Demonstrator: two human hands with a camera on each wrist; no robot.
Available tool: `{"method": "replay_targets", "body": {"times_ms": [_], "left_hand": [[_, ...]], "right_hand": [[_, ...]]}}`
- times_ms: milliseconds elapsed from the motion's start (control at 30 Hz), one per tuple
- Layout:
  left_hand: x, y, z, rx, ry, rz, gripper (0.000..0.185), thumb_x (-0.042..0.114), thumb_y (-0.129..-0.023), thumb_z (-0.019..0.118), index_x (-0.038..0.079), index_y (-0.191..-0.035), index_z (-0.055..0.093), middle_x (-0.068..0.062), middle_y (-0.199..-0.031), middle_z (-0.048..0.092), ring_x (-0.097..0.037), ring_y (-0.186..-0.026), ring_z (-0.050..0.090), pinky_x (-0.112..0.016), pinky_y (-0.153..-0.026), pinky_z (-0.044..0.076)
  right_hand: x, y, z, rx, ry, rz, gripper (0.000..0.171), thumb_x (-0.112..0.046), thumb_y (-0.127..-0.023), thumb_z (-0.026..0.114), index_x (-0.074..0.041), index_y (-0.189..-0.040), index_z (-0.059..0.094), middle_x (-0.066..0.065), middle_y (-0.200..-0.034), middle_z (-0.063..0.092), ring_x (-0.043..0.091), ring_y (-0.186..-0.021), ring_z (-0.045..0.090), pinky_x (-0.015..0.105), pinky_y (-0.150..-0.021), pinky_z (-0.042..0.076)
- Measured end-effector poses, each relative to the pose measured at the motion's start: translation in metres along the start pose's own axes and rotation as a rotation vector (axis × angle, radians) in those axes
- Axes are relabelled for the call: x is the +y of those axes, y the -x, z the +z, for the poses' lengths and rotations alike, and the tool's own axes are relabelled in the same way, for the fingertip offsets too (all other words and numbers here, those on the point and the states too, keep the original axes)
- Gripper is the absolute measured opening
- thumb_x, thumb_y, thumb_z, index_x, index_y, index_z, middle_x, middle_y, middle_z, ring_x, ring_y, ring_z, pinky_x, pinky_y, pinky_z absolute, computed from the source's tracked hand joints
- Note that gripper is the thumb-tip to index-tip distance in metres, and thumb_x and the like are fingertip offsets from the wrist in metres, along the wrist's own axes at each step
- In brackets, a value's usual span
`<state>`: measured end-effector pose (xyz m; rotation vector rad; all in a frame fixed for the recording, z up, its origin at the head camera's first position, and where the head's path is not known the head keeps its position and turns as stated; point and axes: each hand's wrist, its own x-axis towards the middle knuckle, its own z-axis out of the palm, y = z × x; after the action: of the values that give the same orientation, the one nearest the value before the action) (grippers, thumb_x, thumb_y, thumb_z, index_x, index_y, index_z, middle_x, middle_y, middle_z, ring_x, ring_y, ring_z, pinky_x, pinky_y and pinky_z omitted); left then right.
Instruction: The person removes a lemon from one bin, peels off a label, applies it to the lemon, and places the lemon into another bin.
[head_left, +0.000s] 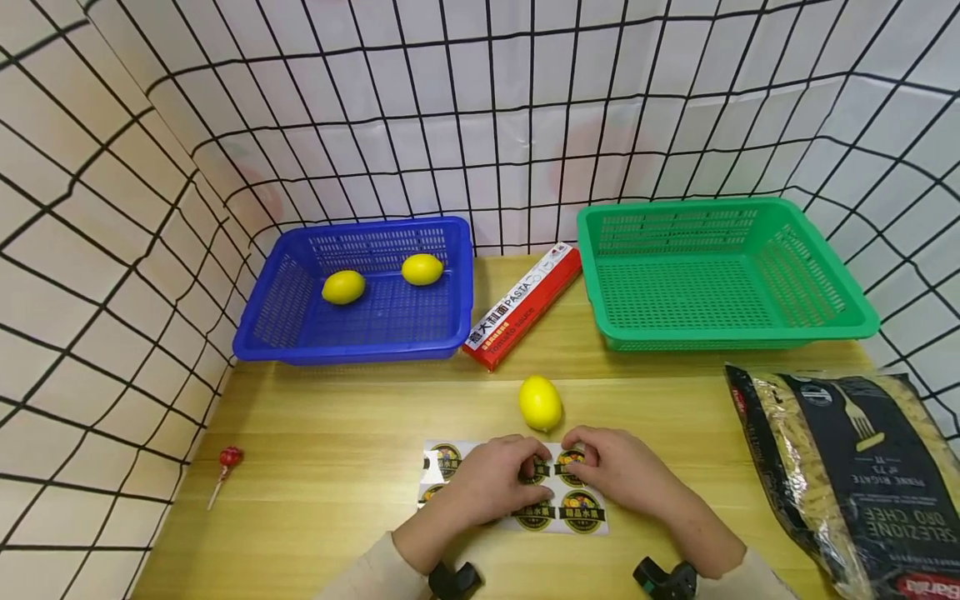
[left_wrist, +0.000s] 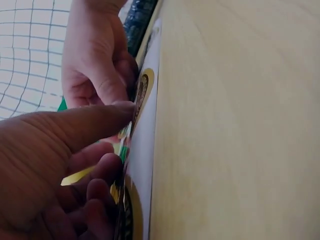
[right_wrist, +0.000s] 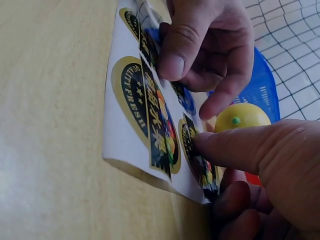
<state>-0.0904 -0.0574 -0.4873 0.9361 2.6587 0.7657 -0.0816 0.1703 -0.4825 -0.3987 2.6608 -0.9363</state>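
Note:
A white sheet of round black-and-gold fruit stickers [head_left: 581, 511] lies on the table before me, one near corner raised a little in the right wrist view. My right hand [head_left: 626, 471] pinches the far right part of the sheet, its thumb [right_wrist: 235, 147] on a sticker and its fingers curled past the edge. Over the middle of the sheet, my left hand [head_left: 491, 475] rests with thumb and fingers loosely bent, the thumb [left_wrist: 107, 120] touching the surface. Just beyond both hands sits a yellow lemon [head_left: 540, 403].
A blue basket [head_left: 352, 354] at the back left holds two lemons. A green basket [head_left: 738, 333] stands back right, with a red-and-white pasta box [head_left: 522, 304] between them. A bag of penne [head_left: 862, 475] lies at right; a red lollipop [head_left: 230, 457] lies at left. Black-grid walls surround the table.

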Motion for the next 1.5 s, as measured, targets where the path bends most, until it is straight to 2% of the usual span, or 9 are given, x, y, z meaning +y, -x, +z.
{"method": "replay_targets", "body": {"times_ms": [200, 433, 733, 967, 1000, 1067, 1267, 1400, 1500], "left_hand": [[-0.003, -0.003, 0.001, -0.001, 0.001, -0.016, 0.038, 0.044, -0.081, 0.084, 0.026, -0.112, 0.073, 0.017, -0.079, 0.061, 0.005, -0.069, 0.048, -0.013, -0.062, 0.040], [-0.009, -0.004, 0.003, 0.008, 0.006, -0.017, 0.039, 0.046, -0.079, 0.086, 0.028, -0.112, 0.074, 0.018, -0.077, 0.060, 0.006, -0.068, 0.047, -0.012, -0.061, 0.037], [-0.010, -0.004, 0.002, 0.017, 0.017, -0.018, 0.040, 0.046, -0.079, 0.086, 0.028, -0.112, 0.073, 0.018, -0.078, 0.060, 0.006, -0.068, 0.047, -0.012, -0.062, 0.037], [-0.010, -0.003, 0.003, 0.016, 0.015, -0.018, 0.040, 0.047, -0.079, 0.086, 0.029, -0.112, 0.073, 0.018, -0.079, 0.060, 0.006, -0.068, 0.047, -0.013, -0.061, 0.037], [-0.009, -0.003, 0.003, 0.018, 0.033, -0.018, 0.039, 0.047, -0.079, 0.086, 0.028, -0.111, 0.073, 0.018, -0.078, 0.059, 0.006, -0.068, 0.047, -0.012, -0.061, 0.037], [-0.008, -0.002, 0.002, 0.021, 0.139, -0.025, 0.035, 0.045, -0.080, 0.086, 0.025, -0.106, 0.073, 0.017, -0.076, 0.059, 0.006, -0.066, 0.047, -0.013, -0.060, 0.039], [-0.004, 0.000, 0.000, 0.074, 0.608, -0.065, 0.020, 0.034, -0.090, 0.079, 0.016, -0.089, 0.070, 0.007, -0.075, 0.063, 0.001, -0.060, 0.049, -0.016, -0.053, 0.042], [-0.003, 0.000, -0.001, 0.134, 0.713, -0.098, 0.016, 0.027, -0.095, 0.074, 0.012, -0.090, 0.071, 0.001, -0.077, 0.065, 0.000, -0.061, 0.048, -0.015, -0.054, 0.041], [-0.002, 0.000, -0.004, 0.144, 0.722, -0.103, 0.012, 0.022, -0.096, 0.072, 0.011, -0.091, 0.070, -0.001, -0.078, 0.066, 0.000, -0.063, 0.050, -0.015, -0.056, 0.042]], "right_hand": [[-0.003, -0.003, -0.001, 0.042, 0.058, -0.042, 0.008, -0.022, -0.093, 0.075, -0.024, -0.096, 0.068, -0.010, -0.071, 0.048, 0.004, -0.063, 0.041, 0.022, -0.059, 0.036], [-0.003, -0.002, -0.001, 0.110, 0.070, -0.069, 0.017, -0.016, -0.092, 0.075, -0.028, -0.086, 0.064, -0.008, -0.089, 0.052, 0.006, -0.078, 0.047, 0.024, -0.071, 0.044], [0.006, 0.002, -0.010, 0.055, -0.244, -0.015, 0.005, -0.018, -0.097, 0.071, -0.016, -0.095, 0.066, -0.003, -0.083, 0.059, 0.006, -0.074, 0.053, 0.021, -0.066, 0.048], [0.008, 0.006, -0.014, 0.089, -0.450, 0.025, 0.011, -0.016, -0.097, 0.070, -0.008, -0.101, 0.064, 0.006, -0.086, 0.062, 0.009, -0.074, 0.057, 0.022, -0.066, 0.049], [0.008, 0.006, -0.013, 0.079, -0.487, 0.023, 0.013, -0.016, -0.098, 0.069, -0.006, -0.103, 0.063, 0.007, -0.086, 0.063, 0.010, -0.074, 0.059, 0.022, -0.066, 0.051], [0.007, 0.006, -0.011, 0.055, -0.569, 0.014, 0.016, -0.014, -0.098, 0.068, -0.001, -0.105, 0.061, 0.008, -0.088, 0.064, 0.011, -0.074, 0.063, 0.024, -0.065, 0.054], [0.000, 0.007, -0.001, 0.085, -0.810, -0.024, 0.022, -0.008, -0.098, 0.066, 0.007, -0.108, 0.054, -0.001, -0.089, 0.068, 0.010, -0.076, 0.071, 0.027, -0.065, 0.059], [-0.004, 0.006, 0.003, 0.101, -0.897, -0.055, 0.023, -0.004, -0.099, 0.064, 0.010, -0.108, 0.049, -0.002, -0.088, 0.068, 0.010, -0.077, 0.073, 0.025, -0.065, 0.060], [-0.007, 0.006, 0.002, 0.148, -0.849, -0.044, 0.027, -0.004, -0.098, 0.065, 0.010, -0.115, 0.048, 0.001, -0.095, 0.065, 0.010, -0.076, 0.071, 0.026, -0.063, 0.058]]}}
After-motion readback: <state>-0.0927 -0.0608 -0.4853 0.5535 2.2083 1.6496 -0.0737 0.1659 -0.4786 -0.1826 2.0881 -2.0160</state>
